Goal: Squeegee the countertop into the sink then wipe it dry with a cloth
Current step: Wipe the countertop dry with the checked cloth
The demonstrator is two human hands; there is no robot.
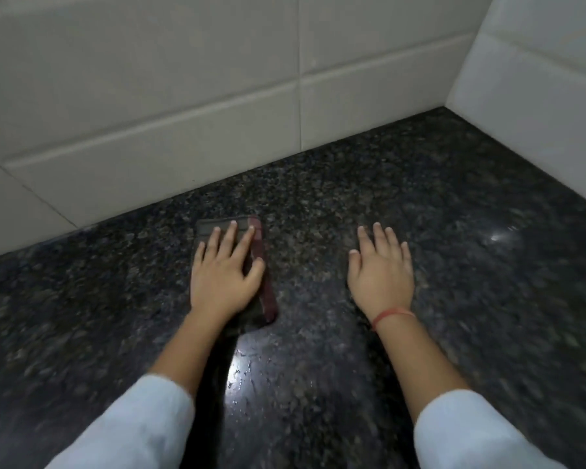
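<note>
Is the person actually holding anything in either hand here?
Not gripping. The left hand lies flat, fingers spread, on a folded cloth, pressing it onto the countertop. The right hand rests empty on the stone.

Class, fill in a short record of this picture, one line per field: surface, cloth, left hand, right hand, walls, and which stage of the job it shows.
surface: dark speckled countertop, shiny with a glare patch near the front
cloth: dark folded cloth with a reddish edge, lying flat on the countertop
left hand: left hand pressed flat on the cloth
right hand: right hand flat on the bare countertop, red thread at the wrist
walls: pale tiled wall meeting in a corner at the right
stage: wiping with the cloth; no squeegee or sink in view
</note>
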